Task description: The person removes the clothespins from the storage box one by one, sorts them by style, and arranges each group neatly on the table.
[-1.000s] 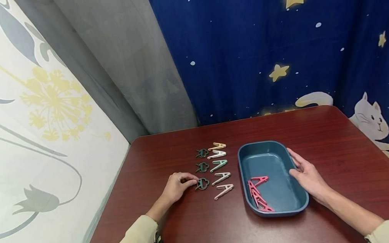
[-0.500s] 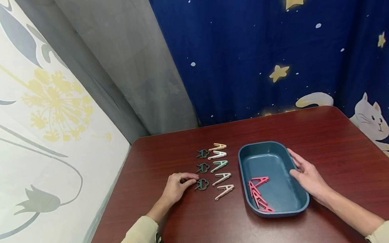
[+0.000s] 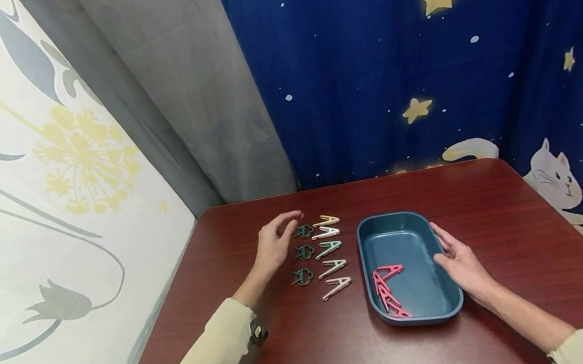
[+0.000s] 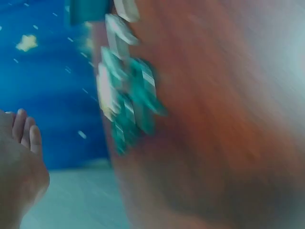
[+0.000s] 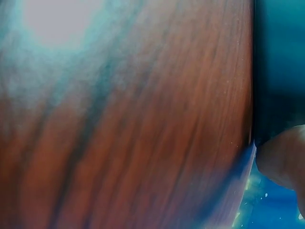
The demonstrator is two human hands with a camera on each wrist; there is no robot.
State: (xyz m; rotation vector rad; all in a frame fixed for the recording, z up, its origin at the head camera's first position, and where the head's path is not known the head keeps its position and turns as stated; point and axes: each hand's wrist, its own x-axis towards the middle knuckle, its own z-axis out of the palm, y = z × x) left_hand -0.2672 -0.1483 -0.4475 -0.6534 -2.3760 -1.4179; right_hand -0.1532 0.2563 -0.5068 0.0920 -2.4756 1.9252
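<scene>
Bent fingers and no object mark my left hand (image 3: 271, 246), which hovers beside the far green round clip (image 3: 304, 231); whether it touches that clip I cannot tell. Two more green clips, a middle one (image 3: 305, 252) and a near one (image 3: 302, 277), lie in the same column. To their right runs a column of clothespins: yellow (image 3: 329, 220), white (image 3: 329, 232), mint (image 3: 331, 247) and pale beige ones (image 3: 336, 265). My right hand (image 3: 460, 265) grips the right wall of a blue plastic tub (image 3: 385, 216), thumb over the rim. Several pink clothespins (image 3: 382, 291) lie inside it.
Everything stands on a dark red wooden table (image 3: 306, 348). A star-patterned blue curtain (image 3: 366, 83) hangs behind its far edge, next to a grey curtain (image 3: 184, 87). A white floral wall (image 3: 43, 256) is on the left. The left wrist view is blurred.
My left hand has left the near green clip and moved up the column, toward the far one. The clips stay in place. The right hand and tub have not moved.
</scene>
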